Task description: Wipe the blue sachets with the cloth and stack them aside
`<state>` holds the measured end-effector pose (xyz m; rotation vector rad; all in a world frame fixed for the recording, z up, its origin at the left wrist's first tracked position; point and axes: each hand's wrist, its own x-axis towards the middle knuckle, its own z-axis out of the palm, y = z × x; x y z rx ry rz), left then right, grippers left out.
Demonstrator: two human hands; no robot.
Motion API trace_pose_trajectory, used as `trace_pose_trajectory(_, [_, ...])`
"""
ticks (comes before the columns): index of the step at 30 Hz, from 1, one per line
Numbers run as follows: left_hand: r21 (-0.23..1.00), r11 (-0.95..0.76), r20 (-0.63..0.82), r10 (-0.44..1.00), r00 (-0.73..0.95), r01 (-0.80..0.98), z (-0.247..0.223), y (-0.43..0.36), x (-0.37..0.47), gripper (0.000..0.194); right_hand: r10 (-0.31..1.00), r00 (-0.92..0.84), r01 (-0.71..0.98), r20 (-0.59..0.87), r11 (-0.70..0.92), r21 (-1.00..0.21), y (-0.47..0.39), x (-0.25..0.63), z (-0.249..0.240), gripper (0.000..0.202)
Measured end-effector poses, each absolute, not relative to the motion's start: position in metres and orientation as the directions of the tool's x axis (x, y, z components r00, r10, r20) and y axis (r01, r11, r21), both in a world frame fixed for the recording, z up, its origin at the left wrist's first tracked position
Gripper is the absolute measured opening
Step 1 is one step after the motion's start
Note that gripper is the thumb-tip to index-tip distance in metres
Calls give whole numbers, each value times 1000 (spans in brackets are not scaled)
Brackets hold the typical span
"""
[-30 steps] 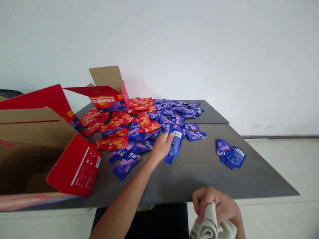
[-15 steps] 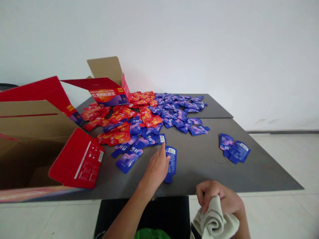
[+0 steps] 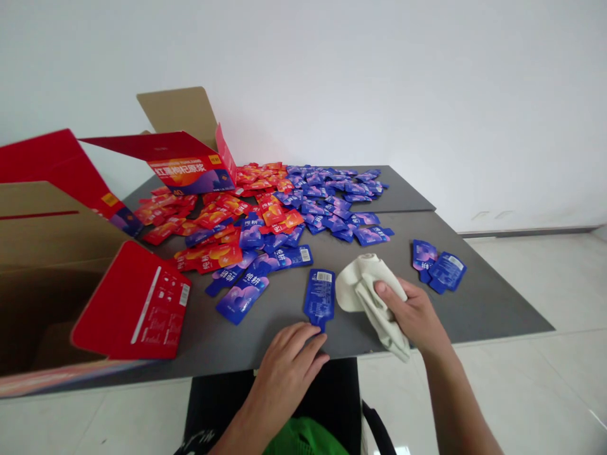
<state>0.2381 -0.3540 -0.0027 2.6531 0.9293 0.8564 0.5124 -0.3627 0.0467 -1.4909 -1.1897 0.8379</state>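
The left hand (image 3: 290,354) lies open, palm down, at the counter's (image 3: 478,309) near edge, fingertips touching the bottom of a blue pouch (image 3: 320,296). Just beside it, the right hand (image 3: 413,315) grips a pale cloth (image 3: 365,291) pressed on the counter.

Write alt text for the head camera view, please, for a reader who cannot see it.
A left hand touches a blue packet on a grey table, while the right hand holds a cloth beside it. Behind lie red and blue packets and open boxes.
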Motion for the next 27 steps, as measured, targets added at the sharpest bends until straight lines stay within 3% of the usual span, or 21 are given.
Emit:
trace_pose_trajectory(2, [373,-792,456,610,648,483,-4,-353,236,25,925,256,451,282,144,-881,-351,498,55,34])
trace_pose_trajectory(4, [375,-800,438,598,671,469,-6,-353,235,27,908,22,601,418,322,-732,-342,480,55,30])
trace_pose_trajectory(6, [373,-801,421,596,684,469,-8,-353,234,28,872,-295,676,391,480,-559,-334,465,46,30])
trace_pose_trajectory(8, [374,-798,415,600,684,473,-11,-352,234,27,832,-481,711,276,554,-433,-325,458,34,32])
trace_pose_trajectory(11, [372,-794,415,606,679,481,-14,-352,234,26,838,-503,770,211,546,-330,-299,466,22,35])
trace_pose_trajectory(16, [368,-786,427,617,661,496,-16,-353,235,24,889,-391,888,236,432,-156,-252,494,37,35])
trace_pose_trajectory(19, [373,-789,438,614,657,488,-16,-353,235,24,892,-315,912,323,379,-155,-261,493,50,36])
trace_pose_trajectory(21, [372,-794,433,606,667,480,-16,-352,235,25,869,-352,878,347,435,-199,-284,481,51,40])
trace_pose_trajectory(25, [364,-801,417,597,685,475,-15,-350,235,25,787,-581,741,210,617,-265,-316,463,35,37])
trace_pose_trajectory(27, [369,-800,421,598,682,473,-15,-350,235,25,802,-564,753,194,597,-277,-306,466,27,36])
